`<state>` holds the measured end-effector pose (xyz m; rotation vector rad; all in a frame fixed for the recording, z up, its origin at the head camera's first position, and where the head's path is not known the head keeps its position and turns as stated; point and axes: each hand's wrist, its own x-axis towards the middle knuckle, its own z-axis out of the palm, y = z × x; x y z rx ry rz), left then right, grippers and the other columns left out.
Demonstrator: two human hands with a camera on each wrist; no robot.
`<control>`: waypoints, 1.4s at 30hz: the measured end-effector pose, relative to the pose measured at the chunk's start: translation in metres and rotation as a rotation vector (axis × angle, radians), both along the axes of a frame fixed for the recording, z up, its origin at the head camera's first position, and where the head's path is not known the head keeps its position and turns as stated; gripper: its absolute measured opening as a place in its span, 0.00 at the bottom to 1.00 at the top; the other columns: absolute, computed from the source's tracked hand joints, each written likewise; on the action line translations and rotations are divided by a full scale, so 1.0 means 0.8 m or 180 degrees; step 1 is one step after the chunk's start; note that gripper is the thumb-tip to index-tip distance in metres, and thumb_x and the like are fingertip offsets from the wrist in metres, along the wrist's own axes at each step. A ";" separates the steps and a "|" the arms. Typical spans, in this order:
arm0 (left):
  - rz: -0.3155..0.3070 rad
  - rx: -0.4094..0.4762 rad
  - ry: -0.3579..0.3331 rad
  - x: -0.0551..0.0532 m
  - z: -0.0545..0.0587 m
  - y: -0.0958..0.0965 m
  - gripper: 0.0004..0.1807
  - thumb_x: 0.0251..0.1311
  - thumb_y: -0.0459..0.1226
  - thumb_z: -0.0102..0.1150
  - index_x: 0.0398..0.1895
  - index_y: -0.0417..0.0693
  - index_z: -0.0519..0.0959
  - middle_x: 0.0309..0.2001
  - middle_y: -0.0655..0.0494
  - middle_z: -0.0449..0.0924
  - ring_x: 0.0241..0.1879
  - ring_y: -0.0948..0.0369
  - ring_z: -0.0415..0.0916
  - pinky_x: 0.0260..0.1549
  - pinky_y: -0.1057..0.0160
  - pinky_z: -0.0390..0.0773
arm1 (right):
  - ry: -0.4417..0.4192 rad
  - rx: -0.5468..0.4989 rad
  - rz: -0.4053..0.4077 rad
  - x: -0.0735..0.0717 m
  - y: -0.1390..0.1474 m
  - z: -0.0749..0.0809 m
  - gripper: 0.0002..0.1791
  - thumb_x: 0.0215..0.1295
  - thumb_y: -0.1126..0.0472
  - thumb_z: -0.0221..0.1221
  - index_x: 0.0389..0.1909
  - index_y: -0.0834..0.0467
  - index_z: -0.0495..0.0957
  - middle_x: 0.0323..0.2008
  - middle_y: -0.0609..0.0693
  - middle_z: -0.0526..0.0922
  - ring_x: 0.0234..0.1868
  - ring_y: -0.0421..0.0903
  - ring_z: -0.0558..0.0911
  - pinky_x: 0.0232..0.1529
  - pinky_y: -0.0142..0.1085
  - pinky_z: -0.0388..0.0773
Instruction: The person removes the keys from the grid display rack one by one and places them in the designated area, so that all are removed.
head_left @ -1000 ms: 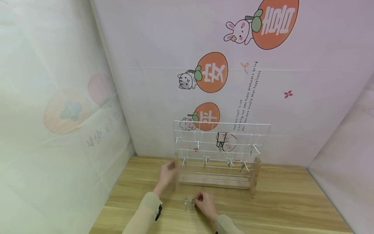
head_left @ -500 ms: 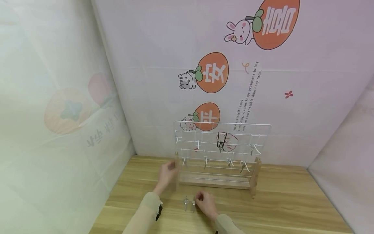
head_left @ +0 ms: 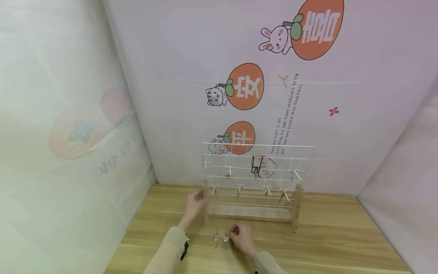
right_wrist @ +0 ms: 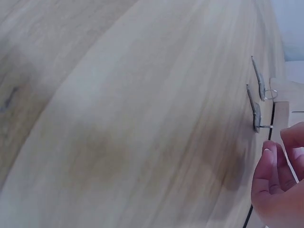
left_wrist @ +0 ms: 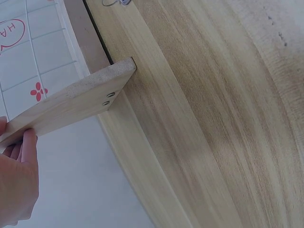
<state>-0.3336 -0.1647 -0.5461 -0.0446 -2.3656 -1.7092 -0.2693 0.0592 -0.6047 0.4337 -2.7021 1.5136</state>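
Two silvery keys, a left key and a right key, lie side by side on the wooden table, each with a small ring at its far end. My right hand is beside the right key, its fingers loosely curled. In the right wrist view the fingertips stand apart from that key, with nothing between thumb and fingers. My left hand grips the left wooden post of a white wire rack, thumb on one side and fingers on the other.
The rack's wooden base runs across the table behind the keys. Several white hooks and one black hook are on its grid, with small keys hanging from some. A printed cloth hangs behind, and a pale cloth at the left.
The right hand's fingers have come off the right key, which now lies flat beside the left one. The left hand stays on the post. The head view has shifted slightly.
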 end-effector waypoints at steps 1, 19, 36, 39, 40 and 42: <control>0.0002 -0.0021 0.0007 -0.001 -0.002 0.000 0.24 0.63 0.32 0.62 0.59 0.27 0.73 0.57 0.29 0.78 0.56 0.38 0.78 0.58 0.44 0.81 | -0.0010 -0.0011 0.0000 0.001 0.002 0.002 0.06 0.55 0.71 0.62 0.35 0.64 0.79 0.32 0.52 0.84 0.31 0.37 0.79 0.30 0.21 0.77; -0.0044 0.0058 0.0011 0.001 0.000 -0.001 0.24 0.62 0.31 0.62 0.59 0.26 0.73 0.56 0.28 0.78 0.57 0.37 0.78 0.59 0.43 0.80 | 0.0187 -0.0025 -0.0004 0.008 0.028 0.038 0.06 0.59 0.68 0.63 0.37 0.64 0.79 0.35 0.54 0.85 0.33 0.39 0.81 0.33 0.23 0.79; 0.0024 -0.0025 0.0034 0.000 0.002 -0.002 0.24 0.60 0.33 0.63 0.56 0.26 0.75 0.55 0.28 0.79 0.56 0.38 0.79 0.58 0.45 0.81 | 0.0418 -0.0217 -0.0214 0.016 0.036 0.100 0.08 0.58 0.72 0.65 0.36 0.58 0.79 0.35 0.51 0.86 0.35 0.42 0.83 0.37 0.25 0.83; 0.0033 -0.0043 0.0047 0.000 0.002 -0.001 0.24 0.60 0.32 0.64 0.56 0.25 0.75 0.55 0.28 0.79 0.56 0.38 0.79 0.57 0.45 0.82 | 0.0482 -0.0197 -0.0308 0.015 0.040 0.113 0.09 0.57 0.72 0.65 0.35 0.57 0.79 0.35 0.49 0.86 0.35 0.41 0.83 0.37 0.25 0.82; 0.0035 -0.0052 0.0053 0.000 0.002 -0.001 0.24 0.60 0.32 0.64 0.56 0.25 0.75 0.55 0.28 0.79 0.56 0.38 0.79 0.57 0.45 0.82 | 0.0509 -0.0196 -0.0333 0.015 0.042 0.117 0.09 0.57 0.72 0.66 0.35 0.57 0.80 0.34 0.48 0.86 0.34 0.41 0.83 0.36 0.24 0.82; 0.0034 -0.0064 0.0062 0.000 0.003 -0.001 0.23 0.60 0.31 0.63 0.56 0.25 0.75 0.55 0.28 0.79 0.55 0.37 0.79 0.57 0.45 0.82 | 0.0573 -0.0199 -0.0363 0.013 0.046 0.125 0.09 0.57 0.71 0.66 0.35 0.57 0.80 0.34 0.49 0.85 0.34 0.41 0.82 0.36 0.25 0.82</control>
